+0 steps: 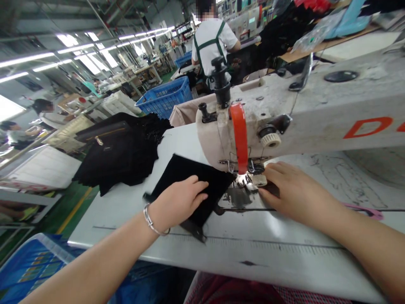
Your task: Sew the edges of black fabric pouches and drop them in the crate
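Observation:
My left hand (182, 200) lies on a black fabric piece (177, 173) with its fingers stretched out over the cloth. The fabric rests flat on the sewing machine table, left of the needle, and its right corner reaches the presser foot (243, 180). A dark strip shows along its near edge. Close to the right side of the presser foot is my right hand (284, 185), thumb and fingers apart. Its fingertips are partly hidden by the machine parts, and a dark area shows between them. Above stands the sewing machine head (218, 135) with an orange lever (239, 135).
A pile of black fabric pieces (126, 147) lies on the table's far left. Blue baskets stand behind it (167, 99) and at lower left (38, 261). A pink-handled tool (368, 212) lies by my right forearm. A person (210, 42) works behind the machine.

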Demonstrator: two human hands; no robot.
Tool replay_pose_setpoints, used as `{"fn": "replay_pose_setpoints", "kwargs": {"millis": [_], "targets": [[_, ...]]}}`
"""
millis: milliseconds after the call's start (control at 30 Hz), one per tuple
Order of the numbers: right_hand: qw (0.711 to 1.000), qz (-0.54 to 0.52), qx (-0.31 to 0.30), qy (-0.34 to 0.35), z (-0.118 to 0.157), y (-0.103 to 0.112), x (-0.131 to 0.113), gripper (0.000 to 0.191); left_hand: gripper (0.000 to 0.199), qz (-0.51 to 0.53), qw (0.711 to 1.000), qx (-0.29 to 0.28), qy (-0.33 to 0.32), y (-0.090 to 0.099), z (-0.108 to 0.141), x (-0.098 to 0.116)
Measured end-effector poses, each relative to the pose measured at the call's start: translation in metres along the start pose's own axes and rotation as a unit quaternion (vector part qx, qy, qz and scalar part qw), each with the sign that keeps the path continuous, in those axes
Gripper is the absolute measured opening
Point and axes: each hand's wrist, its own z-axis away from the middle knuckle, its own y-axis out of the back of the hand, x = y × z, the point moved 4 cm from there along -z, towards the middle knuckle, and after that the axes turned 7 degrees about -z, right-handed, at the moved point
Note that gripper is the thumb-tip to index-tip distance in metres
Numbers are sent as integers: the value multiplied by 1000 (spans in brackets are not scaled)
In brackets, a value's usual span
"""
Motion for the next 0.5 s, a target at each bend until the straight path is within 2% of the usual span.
{"fn": "replay_pose_setpoints", "kwargs": {"millis": [67, 133, 200, 267, 300, 400, 500], "targets": [[1000, -5, -18, 5, -1, 1, 1, 5, 24, 12, 1000, -3, -13, 0, 7, 12], [999, -19, -34, 15, -1, 2, 2, 5, 21, 9, 998, 61, -28, -1, 4, 23], [999, -32, -38, 22, -1, 1, 4, 6, 21, 19, 988, 130, -80, -7, -5, 32], [999, -34, -27, 20, -1, -1, 6, 5, 29, 60, 975, 162, -137, -18, -13, 41], [999, -31, -15, 16, -1, -2, 7, 4, 34, 83, 972, 166, -145, -24, -16, 45], [1000, -5, 29, -2, -1, -4, 9, 9, 36, 151, 969, 180, -77, -36, -15, 55], [998, 19, 59, 7, 0, -1, 4, 11, 35, 186, 964, 188, -15, -37, -8, 67]]}}
